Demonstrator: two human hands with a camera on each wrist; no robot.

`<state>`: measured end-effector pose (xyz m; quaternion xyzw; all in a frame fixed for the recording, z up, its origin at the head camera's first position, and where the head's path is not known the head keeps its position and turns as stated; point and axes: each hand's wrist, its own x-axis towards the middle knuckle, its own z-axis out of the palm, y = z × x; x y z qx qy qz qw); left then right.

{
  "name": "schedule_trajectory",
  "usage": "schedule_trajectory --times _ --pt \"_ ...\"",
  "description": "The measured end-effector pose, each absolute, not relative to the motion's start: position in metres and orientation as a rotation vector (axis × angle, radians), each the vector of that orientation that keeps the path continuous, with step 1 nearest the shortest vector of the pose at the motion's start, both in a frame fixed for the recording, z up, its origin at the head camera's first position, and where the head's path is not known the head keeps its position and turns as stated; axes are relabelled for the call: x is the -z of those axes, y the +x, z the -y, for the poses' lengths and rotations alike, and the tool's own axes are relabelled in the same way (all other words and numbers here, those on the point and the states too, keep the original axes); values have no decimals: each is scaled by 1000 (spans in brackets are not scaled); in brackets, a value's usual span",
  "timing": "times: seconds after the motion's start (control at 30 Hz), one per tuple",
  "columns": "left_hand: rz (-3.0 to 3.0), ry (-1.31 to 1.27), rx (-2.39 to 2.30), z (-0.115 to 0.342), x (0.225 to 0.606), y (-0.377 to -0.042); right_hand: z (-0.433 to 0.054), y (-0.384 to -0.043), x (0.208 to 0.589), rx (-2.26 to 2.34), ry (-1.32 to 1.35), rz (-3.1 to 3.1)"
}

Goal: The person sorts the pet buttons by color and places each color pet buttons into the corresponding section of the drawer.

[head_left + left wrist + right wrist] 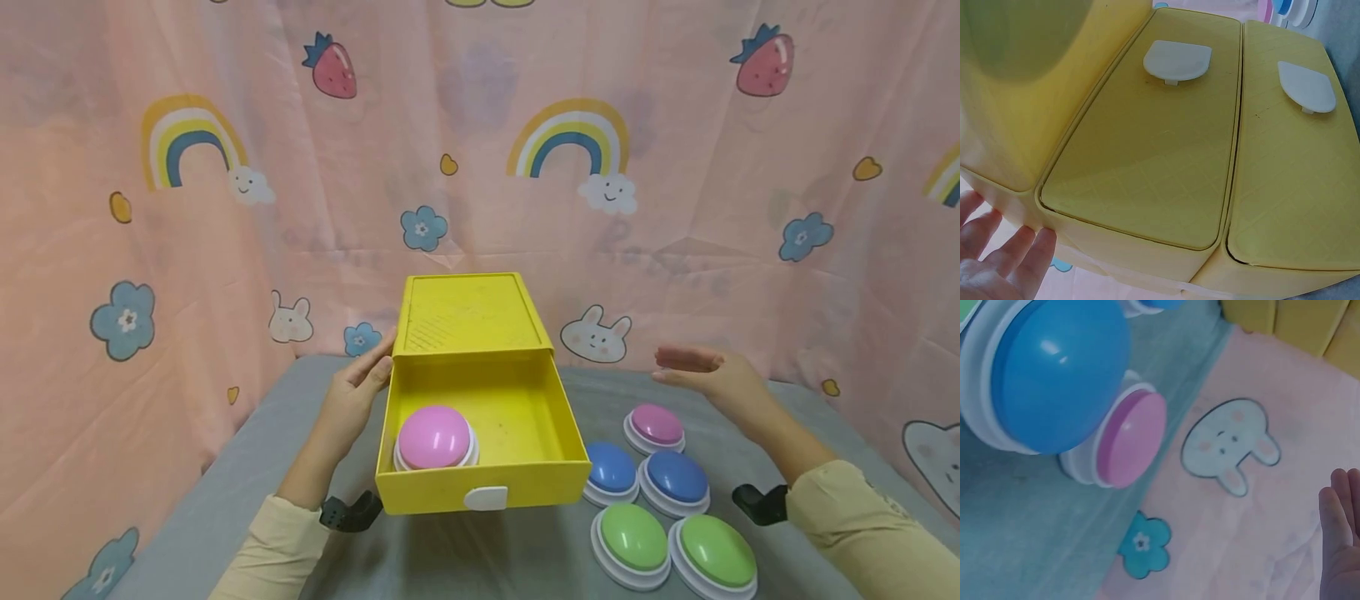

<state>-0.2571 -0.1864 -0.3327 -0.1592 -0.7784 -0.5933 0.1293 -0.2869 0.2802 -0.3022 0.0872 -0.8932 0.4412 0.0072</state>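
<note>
A yellow drawer cabinet (476,312) stands on the table with its top drawer (483,492) pulled out. Inside that drawer, at the front left, sits a pink push button (435,437) with a white base. My left hand (348,412) rests with fairly straight fingers against the cabinet's left side. In the left wrist view, two lower drawers (1129,156) are closed, each with a white handle. My right hand (712,379) hovers empty above the table at the right, fingers extended, behind another pink button (656,423).
Two blue buttons (677,477) and two green buttons (633,535) cluster on the grey tablecloth (300,433) right of the cabinet. Behind everything hangs a pink patterned curtain (480,217). Each wrist carries a black strapped device (351,511).
</note>
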Motion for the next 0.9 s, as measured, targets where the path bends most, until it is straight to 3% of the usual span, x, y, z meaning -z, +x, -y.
schedule_trajectory --times 0.9 --pt "2260 -444 1714 186 332 -256 -328 -315 359 -1349 193 2909"
